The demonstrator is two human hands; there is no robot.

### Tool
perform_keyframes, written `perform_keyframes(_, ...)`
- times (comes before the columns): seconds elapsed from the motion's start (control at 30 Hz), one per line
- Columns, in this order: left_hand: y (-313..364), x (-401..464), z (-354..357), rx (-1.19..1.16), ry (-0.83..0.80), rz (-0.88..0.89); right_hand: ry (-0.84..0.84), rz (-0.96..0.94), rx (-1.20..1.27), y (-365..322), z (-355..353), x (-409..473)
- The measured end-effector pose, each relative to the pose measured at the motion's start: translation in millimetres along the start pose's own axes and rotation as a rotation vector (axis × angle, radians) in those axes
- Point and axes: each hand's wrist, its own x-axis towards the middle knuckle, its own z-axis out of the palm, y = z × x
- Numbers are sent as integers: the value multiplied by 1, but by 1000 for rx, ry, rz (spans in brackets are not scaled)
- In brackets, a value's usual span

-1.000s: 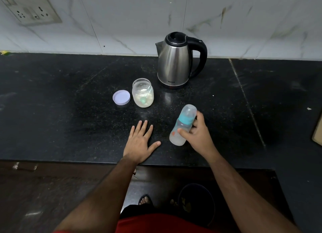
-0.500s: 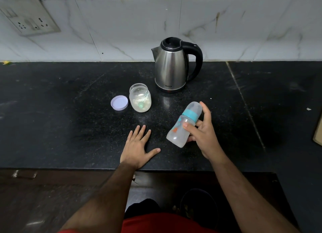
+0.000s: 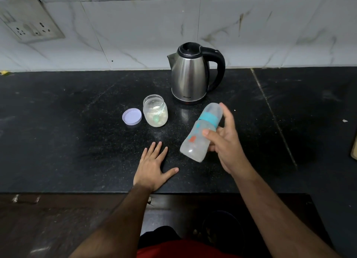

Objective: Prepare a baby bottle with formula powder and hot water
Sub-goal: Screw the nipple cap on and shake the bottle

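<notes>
My right hand (image 3: 225,147) grips a clear baby bottle (image 3: 201,132) with a teal collar and a clear cap. The bottle is tilted, cap end pointing up and away, and lifted off the black counter (image 3: 77,141). My left hand (image 3: 153,168) lies flat on the counter near its front edge, fingers spread, holding nothing. Behind the hands stands an open glass jar (image 3: 155,111) of pale formula powder with a green scoop inside. Its lavender lid (image 3: 132,116) lies just left of the jar. A steel kettle (image 3: 191,74) with a black handle stands at the back.
A tiled wall (image 3: 135,35) runs behind the counter, with a switch and socket plate (image 3: 29,20) at the upper left. A tan object (image 3: 354,147) sits at the right edge. Below the counter's front edge lies a dark floor and my red clothing.
My right hand has lifted the bottle and tilted it further, its cap end now higher and farther from me. My left hand has stayed flat on the counter.
</notes>
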Motion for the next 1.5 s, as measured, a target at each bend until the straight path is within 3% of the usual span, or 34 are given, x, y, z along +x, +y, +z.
perform_keyframes(0.07, -1, 0, -1, -2, 1, -1, -22, 9, -6, -5, 3, -1)
perform_keyframes(0.27, 0, -1, -2, -19, 7, -2, 194, -82, 85, -28, 5, 10)
perform_keyframes(0.47, 0, 0, -3, -27, -2, -10, -41, 9, -19, -17, 13, -12)
perform_keyframes(0.67, 1, -1, -3, -37, 6, -11, 152, -67, 81, -31, 10, -3)
perform_keyframes(0.87, 2, -1, -4, -30, 4, -14, -94, 14, -28, -28, 14, -18)
perform_keyframes(1.1, 3, -1, -5, -37, 0, -20, 140, -76, 84, -38, 10, -8)
perform_keyframes(1.3, 3, 0, -5, -36, 3, -19, -94, 33, -18, -27, 13, -20)
perform_keyframes(1.5, 1, -1, -2, -41, 21, -17, 132, -69, 79, -39, 6, -5)
